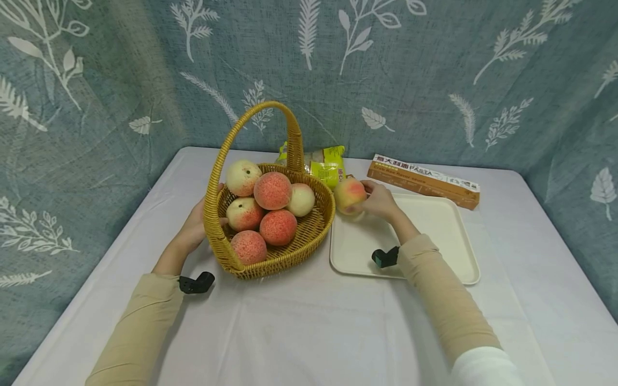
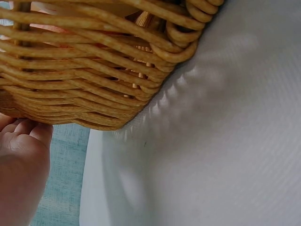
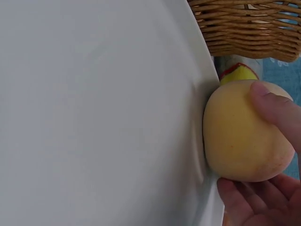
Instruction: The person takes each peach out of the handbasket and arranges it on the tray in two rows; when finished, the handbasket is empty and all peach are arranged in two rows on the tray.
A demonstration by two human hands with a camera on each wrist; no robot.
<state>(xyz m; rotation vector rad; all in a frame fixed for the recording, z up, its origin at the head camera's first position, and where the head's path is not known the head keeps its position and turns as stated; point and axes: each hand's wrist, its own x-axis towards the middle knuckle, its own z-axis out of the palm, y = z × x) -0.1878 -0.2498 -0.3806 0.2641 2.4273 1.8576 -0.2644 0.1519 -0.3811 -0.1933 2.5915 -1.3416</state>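
A wicker basket [image 1: 311, 233] with a tall arched handle holds several peaches [image 1: 272, 191], some red and some pale. My left hand [image 1: 195, 225] grips its left side, the thumb showing inside the rim; in the left wrist view the fingers go out of sight behind the weave [image 2: 94, 75]. Just right of the basket, my right hand [image 1: 380, 202] holds a yellow and pink peach [image 1: 348, 195] between thumb and fingers. That peach [image 3: 244, 132] is right at the far left corner of a cream tray [image 1: 434, 230], which bears nothing else.
Behind the basket lies a yellow-green packet [image 1: 330, 165], partly hidden by the handle. A long brown pasta box [image 1: 425, 181] lies at an angle behind the tray. A white cloth [image 1: 289, 332] covers the table, and a patterned blue-green curtain [image 1: 415, 80] hangs along its back.
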